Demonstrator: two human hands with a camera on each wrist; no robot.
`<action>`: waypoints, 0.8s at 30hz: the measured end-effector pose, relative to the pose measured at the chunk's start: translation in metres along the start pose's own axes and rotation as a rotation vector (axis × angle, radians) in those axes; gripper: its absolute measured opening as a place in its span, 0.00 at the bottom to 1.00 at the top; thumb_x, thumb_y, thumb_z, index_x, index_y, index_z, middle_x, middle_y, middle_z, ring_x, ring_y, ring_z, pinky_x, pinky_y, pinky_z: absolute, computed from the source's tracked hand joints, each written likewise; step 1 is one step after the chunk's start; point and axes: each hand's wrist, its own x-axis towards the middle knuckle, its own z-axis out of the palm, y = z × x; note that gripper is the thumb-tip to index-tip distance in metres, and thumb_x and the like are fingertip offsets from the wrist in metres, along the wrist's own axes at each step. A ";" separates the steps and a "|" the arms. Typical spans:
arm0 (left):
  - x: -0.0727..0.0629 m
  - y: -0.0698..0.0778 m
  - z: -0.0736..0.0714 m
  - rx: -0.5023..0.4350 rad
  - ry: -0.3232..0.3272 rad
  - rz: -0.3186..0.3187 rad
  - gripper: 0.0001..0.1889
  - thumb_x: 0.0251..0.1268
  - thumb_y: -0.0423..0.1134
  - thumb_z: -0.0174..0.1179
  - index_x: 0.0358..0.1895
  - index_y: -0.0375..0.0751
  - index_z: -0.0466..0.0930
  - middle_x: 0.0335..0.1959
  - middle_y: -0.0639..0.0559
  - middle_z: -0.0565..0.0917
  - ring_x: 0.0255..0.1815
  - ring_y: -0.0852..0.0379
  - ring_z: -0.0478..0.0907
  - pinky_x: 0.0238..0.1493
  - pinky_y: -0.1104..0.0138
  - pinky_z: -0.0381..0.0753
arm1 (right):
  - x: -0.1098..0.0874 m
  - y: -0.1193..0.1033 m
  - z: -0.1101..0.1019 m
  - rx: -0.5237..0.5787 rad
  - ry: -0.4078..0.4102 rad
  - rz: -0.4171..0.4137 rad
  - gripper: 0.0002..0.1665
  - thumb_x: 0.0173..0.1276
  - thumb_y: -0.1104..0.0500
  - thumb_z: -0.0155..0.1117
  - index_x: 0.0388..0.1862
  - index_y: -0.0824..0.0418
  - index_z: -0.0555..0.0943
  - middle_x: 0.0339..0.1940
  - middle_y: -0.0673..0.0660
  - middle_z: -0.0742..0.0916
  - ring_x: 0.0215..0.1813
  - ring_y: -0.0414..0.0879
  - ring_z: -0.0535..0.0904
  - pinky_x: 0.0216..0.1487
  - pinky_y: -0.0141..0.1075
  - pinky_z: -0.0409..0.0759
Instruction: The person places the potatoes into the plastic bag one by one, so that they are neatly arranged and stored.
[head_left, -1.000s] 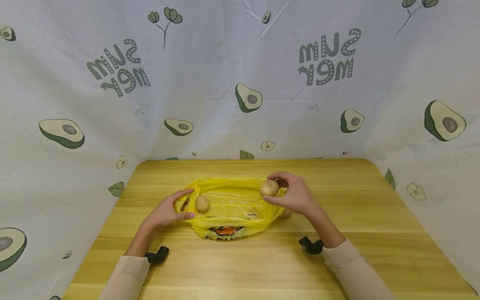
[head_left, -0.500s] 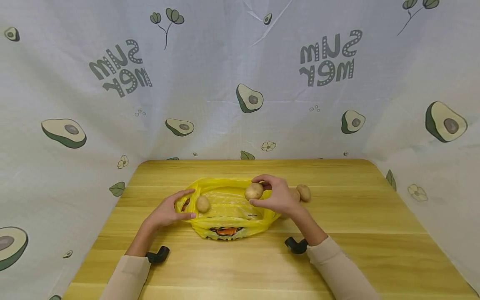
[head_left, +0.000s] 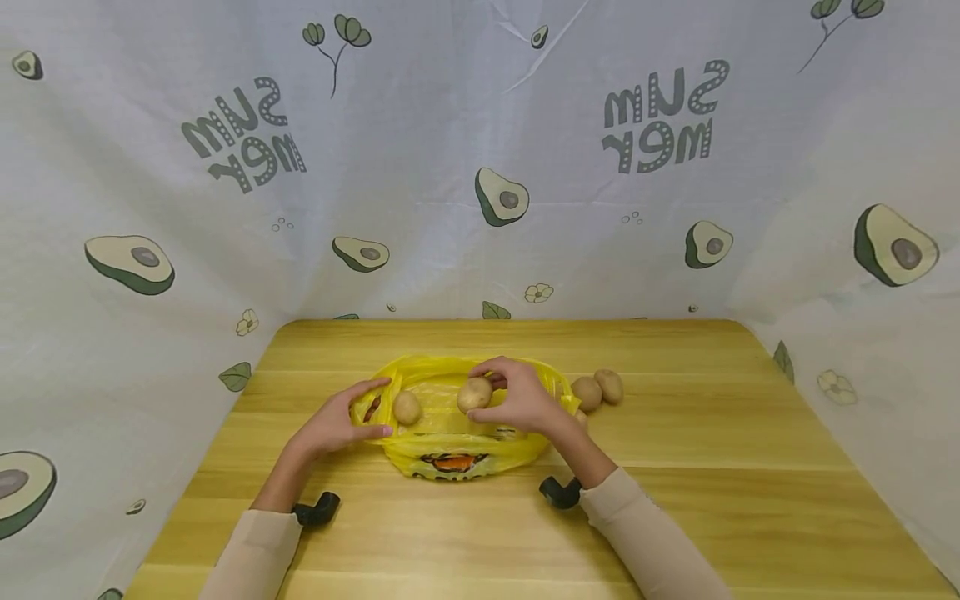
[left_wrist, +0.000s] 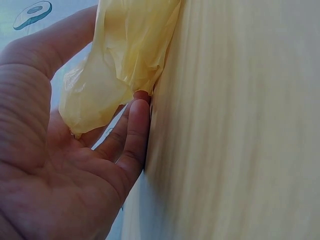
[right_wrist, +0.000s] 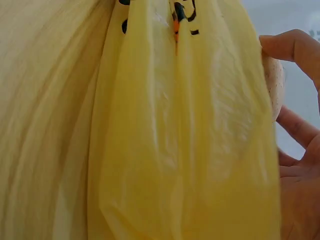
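Note:
A yellow plastic bag [head_left: 465, 448] lies with its mouth spread wide in the middle of the table. My left hand [head_left: 333, 425] grips its left end; in the left wrist view, the thumb and fingers curl about the crumpled plastic [left_wrist: 115, 65]. Between thumb and fingertips my right hand [head_left: 519, 398] pinches a potato [head_left: 474, 394] over the bag's opening. Another potato [head_left: 407, 407] sits inside the bag at the left. From the right wrist, the bag's side covers much of the view, and the held potato [right_wrist: 274, 87] shows partly behind its edge.
Just right of the bag, a potato [head_left: 587, 392] and a second potato [head_left: 610, 387] lie on the wooden table [head_left: 712, 433]. Part of one more potato [head_left: 581, 418] shows beside the right forearm. A white avocado-print curtain [head_left: 435, 150] surrounds the back and sides.
My right hand has carried the pinched potato leftward, from the bag's right rim to over its middle. Potatoes at the right have come into view. The left hand stays in place.

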 end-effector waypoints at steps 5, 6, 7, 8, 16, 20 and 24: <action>0.001 -0.001 0.000 -0.008 0.001 0.004 0.44 0.57 0.50 0.77 0.78 0.54 0.67 0.80 0.39 0.65 0.81 0.31 0.57 0.75 0.31 0.57 | 0.008 0.003 0.012 0.002 -0.037 0.009 0.34 0.54 0.55 0.83 0.60 0.60 0.83 0.58 0.56 0.85 0.56 0.52 0.84 0.58 0.46 0.85; 0.001 -0.001 0.000 -0.008 0.002 0.005 0.44 0.57 0.50 0.77 0.78 0.54 0.67 0.79 0.39 0.65 0.81 0.31 0.57 0.75 0.31 0.57 | 0.009 0.004 0.014 0.005 -0.041 0.016 0.34 0.54 0.55 0.83 0.60 0.59 0.83 0.58 0.56 0.85 0.56 0.52 0.84 0.57 0.45 0.85; 0.001 0.000 0.000 -0.008 0.001 0.005 0.44 0.57 0.50 0.77 0.78 0.54 0.67 0.80 0.39 0.65 0.81 0.31 0.57 0.74 0.31 0.57 | 0.010 0.005 0.016 0.005 -0.048 0.022 0.34 0.54 0.54 0.83 0.61 0.59 0.83 0.58 0.55 0.85 0.55 0.51 0.84 0.56 0.45 0.85; 0.001 0.000 0.000 -0.008 0.000 0.005 0.44 0.57 0.50 0.77 0.78 0.54 0.67 0.80 0.39 0.65 0.81 0.31 0.57 0.74 0.31 0.57 | 0.011 0.006 0.018 0.005 -0.053 0.031 0.34 0.54 0.53 0.83 0.61 0.58 0.84 0.58 0.54 0.86 0.55 0.50 0.84 0.55 0.44 0.85; 0.002 -0.001 0.001 -0.010 -0.003 -0.004 0.45 0.57 0.51 0.78 0.78 0.55 0.67 0.80 0.40 0.65 0.81 0.32 0.57 0.75 0.32 0.57 | 0.018 0.005 0.034 0.007 -0.094 0.037 0.35 0.53 0.51 0.83 0.61 0.57 0.84 0.58 0.54 0.86 0.55 0.50 0.84 0.53 0.42 0.85; 0.003 -0.001 0.001 0.002 -0.007 -0.007 0.45 0.57 0.53 0.77 0.78 0.56 0.66 0.80 0.40 0.65 0.81 0.32 0.58 0.75 0.32 0.59 | 0.022 0.005 0.041 0.010 -0.114 0.035 0.37 0.54 0.51 0.83 0.62 0.59 0.83 0.59 0.55 0.85 0.55 0.51 0.84 0.52 0.41 0.85; 0.002 0.000 0.000 0.003 -0.004 -0.011 0.45 0.57 0.53 0.77 0.78 0.57 0.67 0.79 0.39 0.65 0.80 0.31 0.59 0.74 0.32 0.60 | 0.027 0.006 0.046 0.017 -0.128 0.018 0.37 0.55 0.50 0.83 0.63 0.60 0.83 0.58 0.54 0.85 0.53 0.49 0.83 0.51 0.40 0.85</action>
